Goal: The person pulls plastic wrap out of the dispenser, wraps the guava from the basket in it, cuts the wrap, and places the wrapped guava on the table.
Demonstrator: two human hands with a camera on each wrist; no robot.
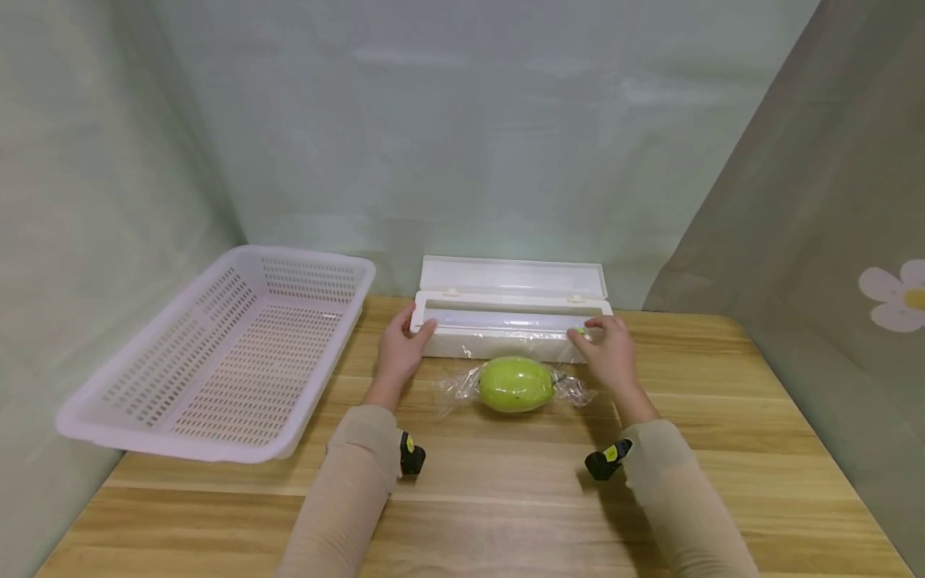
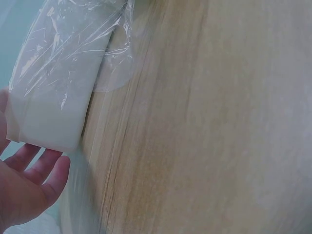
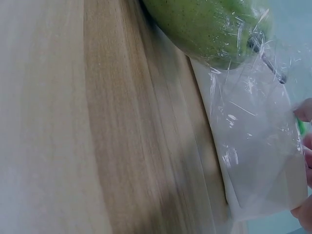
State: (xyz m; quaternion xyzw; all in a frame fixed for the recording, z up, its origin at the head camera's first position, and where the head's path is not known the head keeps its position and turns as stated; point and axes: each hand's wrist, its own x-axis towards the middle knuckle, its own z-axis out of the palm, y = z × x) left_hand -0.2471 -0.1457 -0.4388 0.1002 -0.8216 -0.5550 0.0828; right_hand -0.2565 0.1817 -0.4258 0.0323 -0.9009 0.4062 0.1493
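Observation:
A white cling film dispenser (image 1: 462, 347) stands at the back of the table with its lid (image 1: 506, 275) raised and a roll of film (image 1: 499, 319) inside. My left hand (image 1: 399, 349) grips its left end, thumb at the top front edge. At the right end, my right hand (image 1: 613, 357) holds the dispenser, thumb and forefinger beside a small green piece (image 1: 578, 330). In front lies a green fruit (image 1: 515, 385), wrapped in clear film that bunches at both sides. The right wrist view shows its dark stem (image 3: 267, 61) and film draped over the dispenser's front.
A white slotted plastic basket (image 1: 318, 433) stands on the left of the wooden table (image 1: 499, 522). Pale cloth (image 1: 506, 144) hangs close behind the dispenser, and a cloth with a flower print (image 1: 896, 297) hangs on the right.

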